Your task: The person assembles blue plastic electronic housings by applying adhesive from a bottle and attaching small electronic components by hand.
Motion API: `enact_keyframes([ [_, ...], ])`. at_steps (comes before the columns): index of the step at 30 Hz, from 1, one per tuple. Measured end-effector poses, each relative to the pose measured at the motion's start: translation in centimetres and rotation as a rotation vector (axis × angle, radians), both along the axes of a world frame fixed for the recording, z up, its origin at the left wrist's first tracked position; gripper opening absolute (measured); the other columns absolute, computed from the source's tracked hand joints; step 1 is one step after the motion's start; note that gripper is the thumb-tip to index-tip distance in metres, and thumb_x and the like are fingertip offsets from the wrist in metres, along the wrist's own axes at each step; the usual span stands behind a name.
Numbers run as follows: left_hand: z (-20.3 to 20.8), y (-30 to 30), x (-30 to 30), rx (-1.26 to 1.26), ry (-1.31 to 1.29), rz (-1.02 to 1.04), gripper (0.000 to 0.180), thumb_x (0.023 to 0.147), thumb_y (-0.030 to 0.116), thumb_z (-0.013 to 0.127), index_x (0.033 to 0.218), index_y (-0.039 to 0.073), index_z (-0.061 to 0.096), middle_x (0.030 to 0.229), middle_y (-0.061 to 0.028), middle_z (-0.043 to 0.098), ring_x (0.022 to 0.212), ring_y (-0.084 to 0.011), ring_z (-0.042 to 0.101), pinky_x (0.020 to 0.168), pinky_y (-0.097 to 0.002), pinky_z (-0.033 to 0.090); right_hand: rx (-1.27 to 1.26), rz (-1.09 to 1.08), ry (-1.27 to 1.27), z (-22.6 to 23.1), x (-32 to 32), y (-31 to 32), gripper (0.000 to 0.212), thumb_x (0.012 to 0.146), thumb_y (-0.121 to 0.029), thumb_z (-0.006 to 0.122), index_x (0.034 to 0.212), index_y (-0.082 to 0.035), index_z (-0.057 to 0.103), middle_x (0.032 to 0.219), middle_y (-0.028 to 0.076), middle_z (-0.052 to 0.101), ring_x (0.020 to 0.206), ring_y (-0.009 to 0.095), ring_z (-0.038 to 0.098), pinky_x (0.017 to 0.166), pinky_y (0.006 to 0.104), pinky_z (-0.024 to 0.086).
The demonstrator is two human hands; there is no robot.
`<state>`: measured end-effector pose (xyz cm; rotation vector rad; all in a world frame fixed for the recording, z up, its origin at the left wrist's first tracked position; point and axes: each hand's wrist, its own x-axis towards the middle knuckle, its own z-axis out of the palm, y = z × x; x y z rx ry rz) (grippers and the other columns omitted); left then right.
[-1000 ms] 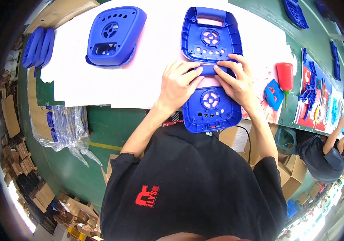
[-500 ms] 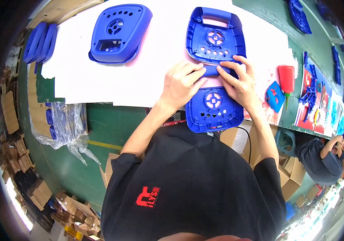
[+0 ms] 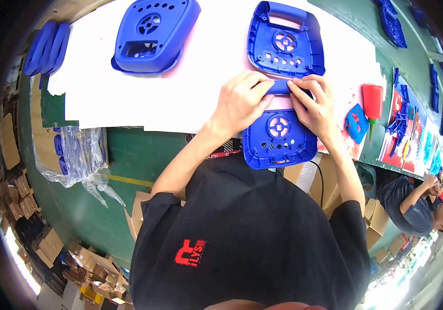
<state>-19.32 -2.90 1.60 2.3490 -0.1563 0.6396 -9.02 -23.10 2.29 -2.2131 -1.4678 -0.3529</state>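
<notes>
A blue plastic housing half lies hollow side up at the table's near edge, its lower end reaching over the edge. My left hand pinches the left end of its handle bar, thumb below and fingers above. On the right end, my right hand presses with thumb and fingertips. The hands hide both ends of the handle. Just beyond lies a second open housing half, also hollow side up. To the far left a closed-looking blue housing rests with its outer face up.
A red bottle with a green tip lies right of my hands, beside a blue-and-red pad. Blue housings stand stacked at the table's left end. Plastic wrap hangs below. A co-worker sits at the right.
Both hands stay on the handle, with the fingers drawn slightly closer along it. The view has shifted a little, moving the table items in the picture.
</notes>
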Motion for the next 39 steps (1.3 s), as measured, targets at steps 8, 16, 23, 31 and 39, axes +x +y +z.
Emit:
enact_keyframes([
  [8,-0.6,0.5,0.0,-0.102,-0.034,-0.03,0.023,0.07,0.008,0.081,0.091,0.002,0.074,0.094,-0.0086,0.071,0.082,-0.0246,0.068,0.073,-0.0351,0.056,0.047,0.063,0.026,1.0,0.3,0.4,0.037,0.069,-0.001,0.076,0.105,-0.006,0.072,0.102,0.006,0.067,0.095,0.025,0.062,0.083,0.0385,0.051],
  [16,0.4,0.9,0.0,0.074,-0.01,-0.09,0.02,0.073,0.009,0.079,0.09,0.002,0.073,0.093,-0.0088,0.071,0.085,-0.0263,0.069,0.076,-0.0368,0.056,0.055,0.076,0.07,0.2,0.2,0.2,0.042,0.066,-0.003,0.076,0.108,-0.005,0.07,0.102,0.008,0.064,0.097,0.027,0.062,0.082,0.0386,0.053],
  [23,0.0,1.1,-0.2,0.009,-0.017,-0.05,0.021,0.074,0.009,0.08,0.092,0.001,0.073,0.101,-0.011,0.073,0.089,-0.0271,0.071,0.08,-0.0374,0.056,0.139,0.114,0.119,0.1,0.8,0.6,0.042,0.066,-0.001,0.075,0.108,-0.003,0.072,0.102,0.009,0.065,0.093,0.028,0.061,0.081,0.038,0.053],
  [31,0.5,0.5,-1.1,0.072,0.081,-0.028,0.028,0.074,0.005,0.078,0.102,0.001,0.075,0.114,-0.012,0.073,0.094,-0.0259,0.072,0.082,-0.0356,0.056,0.127,0.121,0.156,0.1,1.0,0.6,0.041,0.067,0.001,0.075,0.107,-0.003,0.072,0.101,0.01,0.065,0.096,0.028,0.061,0.082,0.039,0.052],
  [39,-0.8,-0.7,-1.0,-0.086,0.044,0.06,0.025,0.077,0.006,0.073,0.1,-0.002,0.074,0.111,-0.0134,0.073,0.096,-0.0272,0.072,0.082,-0.0369,0.056,0.117,0.065,0.236,0.1,0.4,0.3,0.04,0.066,0.004,0.074,0.105,-0.003,0.07,0.103,0.011,0.064,0.095,0.03,0.06,0.08,0.0397,0.051],
])
